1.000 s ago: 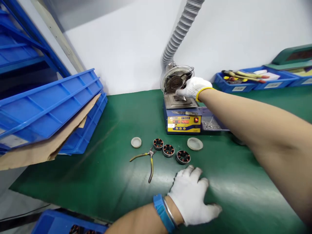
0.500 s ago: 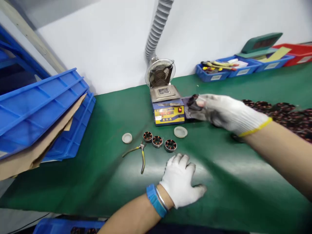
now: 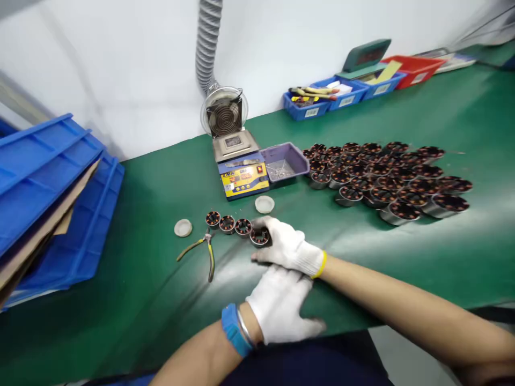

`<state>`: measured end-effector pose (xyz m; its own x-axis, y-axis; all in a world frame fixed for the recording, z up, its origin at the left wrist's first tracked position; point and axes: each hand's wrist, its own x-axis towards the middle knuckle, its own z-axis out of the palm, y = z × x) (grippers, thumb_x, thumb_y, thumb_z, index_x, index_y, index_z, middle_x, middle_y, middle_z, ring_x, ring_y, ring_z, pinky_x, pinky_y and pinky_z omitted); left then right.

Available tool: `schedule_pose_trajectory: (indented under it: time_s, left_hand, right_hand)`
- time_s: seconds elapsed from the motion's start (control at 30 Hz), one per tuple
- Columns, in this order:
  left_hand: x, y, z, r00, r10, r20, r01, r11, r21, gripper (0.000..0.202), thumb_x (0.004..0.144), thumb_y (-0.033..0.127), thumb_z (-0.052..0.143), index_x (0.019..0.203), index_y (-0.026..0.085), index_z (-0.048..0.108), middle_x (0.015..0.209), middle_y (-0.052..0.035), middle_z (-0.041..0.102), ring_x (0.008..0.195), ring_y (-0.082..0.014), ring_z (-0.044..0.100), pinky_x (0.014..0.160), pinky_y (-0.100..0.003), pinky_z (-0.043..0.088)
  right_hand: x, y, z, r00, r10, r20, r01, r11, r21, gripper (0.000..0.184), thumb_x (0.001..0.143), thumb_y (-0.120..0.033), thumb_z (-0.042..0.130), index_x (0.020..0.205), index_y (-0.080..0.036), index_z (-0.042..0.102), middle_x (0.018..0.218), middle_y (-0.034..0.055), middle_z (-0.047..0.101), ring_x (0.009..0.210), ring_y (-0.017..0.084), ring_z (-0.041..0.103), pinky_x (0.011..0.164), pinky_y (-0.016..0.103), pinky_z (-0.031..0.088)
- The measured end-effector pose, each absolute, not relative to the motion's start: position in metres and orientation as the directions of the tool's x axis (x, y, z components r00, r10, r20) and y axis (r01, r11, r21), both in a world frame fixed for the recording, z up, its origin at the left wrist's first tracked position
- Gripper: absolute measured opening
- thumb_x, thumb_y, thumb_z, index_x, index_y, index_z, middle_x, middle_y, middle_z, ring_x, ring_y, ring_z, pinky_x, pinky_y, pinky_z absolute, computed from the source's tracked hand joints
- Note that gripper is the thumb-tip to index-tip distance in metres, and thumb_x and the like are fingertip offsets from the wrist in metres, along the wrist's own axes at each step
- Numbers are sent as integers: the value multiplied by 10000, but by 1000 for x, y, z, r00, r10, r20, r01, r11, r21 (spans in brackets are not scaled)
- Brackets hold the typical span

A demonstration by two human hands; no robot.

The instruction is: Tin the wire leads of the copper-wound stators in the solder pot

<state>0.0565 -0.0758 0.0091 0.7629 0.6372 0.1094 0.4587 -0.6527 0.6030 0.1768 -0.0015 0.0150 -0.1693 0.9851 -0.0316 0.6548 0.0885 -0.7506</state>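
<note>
Green surface (image 3: 161,300): right hand (image 3: 287,247) clamped on stator (image 3: 259,236); left hand (image 3: 281,305) flat, open. Nudging could topple neighbouring stators (image 3: 227,223).

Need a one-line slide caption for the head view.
Gloved right hand sets a stator at the end of a row of three; left hand lies flat on the green mat.

Both hands in white knit gloves: right hand (image 3: 287,247) has a yellow cuff edge, left hand (image 3: 281,305) a blue wristband and silver bangle. Dark green table mat (image 3: 402,257). Small round motor stators (image 3: 235,225): silver rims, copper-brown windings, black cores. Yellow-handled pliers (image 3: 203,252). Solder pot unit (image 3: 241,174) blue with yellow front panel, red display digits, probably. Purple plastic tray (image 3: 287,161). Blue stacked crates (image 3: 44,187) with brown cardboard. Grey ribbed hose (image 3: 207,43). White wall.
</note>
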Motion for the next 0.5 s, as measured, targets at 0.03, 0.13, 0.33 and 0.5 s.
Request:
schedule_pose_trajectory:
  time_s: [0.03,0.13,0.33,0.5]
  left_hand:
    - [57,-73,9,752,652,92,482,-640,598,727,779,538,723,1346,93,626,1349,-214,649,1313,-439,559,1125,-571,457]
    - [58,-64,5,685,727,43,585,-584,563,834,779,596,736,1414,92,543,1502,-232,536,1435,-417,456,1198,-579,385]
    - [62,-57,-4,479,878,-8,733,-395,554,919,814,605,706,1497,48,447,1670,-257,281,1550,-419,281,1253,-571,318]
    - [59,-57,-8,398,914,78,743,-371,557,761,799,528,741,1403,103,554,1583,-213,459,1487,-402,404,1232,-561,372]
  right_hand:
    - [182,-1,21,-172,985,-11,659,107,-745,775,553,-446,877,1264,-254,635,1230,70,692,1110,293,686,985,462,567]
    - [227,3,35,16,984,178,746,107,-657,839,647,-550,795,1379,-206,570,1352,147,620,1252,346,613,1071,497,513]
    - [334,23,23,152,952,267,988,-143,-53,637,823,-743,396,1185,-267,614,974,251,624,1077,439,628,808,597,470]
    - [330,16,14,36,910,413,971,65,-229,559,862,-712,209,883,-259,536,779,165,453,1266,471,512,1018,713,345]
